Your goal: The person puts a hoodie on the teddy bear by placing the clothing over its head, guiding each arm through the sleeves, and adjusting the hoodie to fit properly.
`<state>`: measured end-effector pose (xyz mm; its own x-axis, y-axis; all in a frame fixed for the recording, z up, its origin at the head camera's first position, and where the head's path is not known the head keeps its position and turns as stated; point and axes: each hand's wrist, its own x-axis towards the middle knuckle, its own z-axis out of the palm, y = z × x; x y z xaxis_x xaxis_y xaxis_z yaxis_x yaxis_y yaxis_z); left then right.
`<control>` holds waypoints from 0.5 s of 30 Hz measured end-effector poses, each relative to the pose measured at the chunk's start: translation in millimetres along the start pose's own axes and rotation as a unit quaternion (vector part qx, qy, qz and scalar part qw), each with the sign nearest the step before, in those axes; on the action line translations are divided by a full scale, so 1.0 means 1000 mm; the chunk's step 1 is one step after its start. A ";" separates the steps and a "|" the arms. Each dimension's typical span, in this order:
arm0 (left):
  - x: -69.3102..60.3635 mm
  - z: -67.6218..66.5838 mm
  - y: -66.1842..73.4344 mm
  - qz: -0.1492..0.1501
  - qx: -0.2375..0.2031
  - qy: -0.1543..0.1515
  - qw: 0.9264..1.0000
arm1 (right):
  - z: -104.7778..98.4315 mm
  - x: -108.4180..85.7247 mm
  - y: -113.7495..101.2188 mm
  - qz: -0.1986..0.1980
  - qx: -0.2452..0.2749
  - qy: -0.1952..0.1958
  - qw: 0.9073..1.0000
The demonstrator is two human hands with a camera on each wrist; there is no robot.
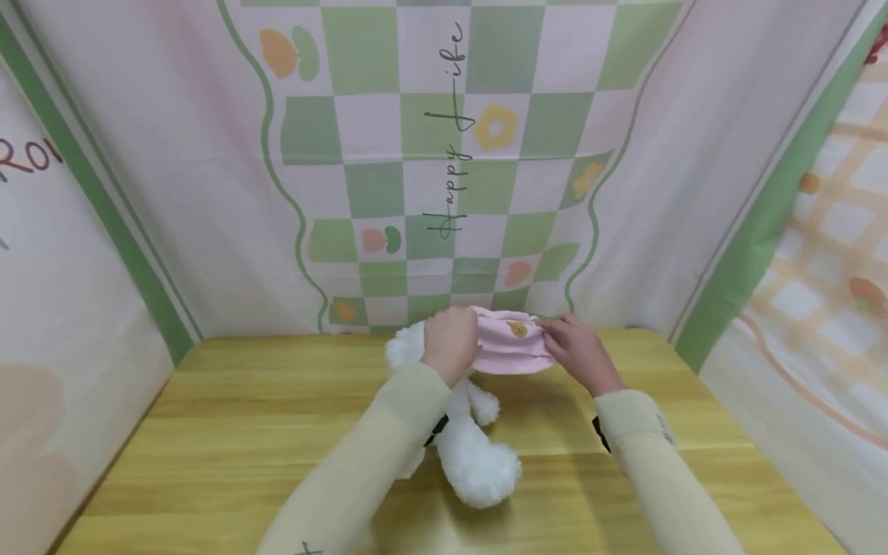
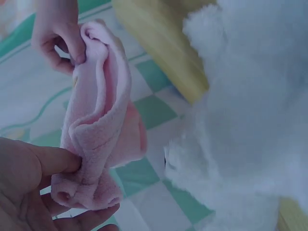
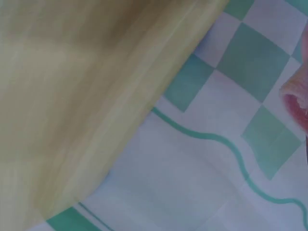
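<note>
A person's two bare hands hold a soft pink fleece cloth, folded in layers and bearing a small golden-yellow motif (image 1: 518, 329), stretched between them near the middle of the desk's far edge. The pink cloth (image 1: 512, 356) is raised above the pale yellow wood-grain desk (image 1: 277, 432). The left hand (image 1: 451, 344) has a narrow grip, thumb and fingers pinching one end of the cloth; the right hand (image 1: 583, 353) pinches the opposite end between thumb and fingers, its grip closed down on the fabric. Just beside the left hand, a fluffy white plush toy (image 1: 479, 466) is on the desk, one rounded limb pointing toward the near edge; the left cream sleeve (image 1: 364, 455) partly hides it. Beyond the far edge hangs a green-and-white checked fabric backdrop (image 1: 375, 189) lettered "Happy Life". The right wrist view catches only a bit of the cloth.
</note>
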<state>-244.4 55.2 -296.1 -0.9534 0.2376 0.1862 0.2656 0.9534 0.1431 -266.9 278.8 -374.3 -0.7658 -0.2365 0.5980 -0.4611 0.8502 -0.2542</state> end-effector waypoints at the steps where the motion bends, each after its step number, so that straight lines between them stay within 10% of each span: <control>1: 0.001 -0.003 -0.005 -0.003 -0.008 -0.005 1.000 | 0.001 0.004 -0.003 -0.004 0.000 0.002 1.000; 15: 0.013 0.000 -0.075 -0.021 -0.115 0.045 0.992 | 0.037 0.039 -0.048 0.025 0.011 0.001 1.000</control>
<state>-276.8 -13.2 -304.5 -0.9502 0.1712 0.2604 0.2616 0.8923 0.3679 -290.7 211.2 -366.8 -0.7872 -0.1928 0.5857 -0.4317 0.8506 -0.3002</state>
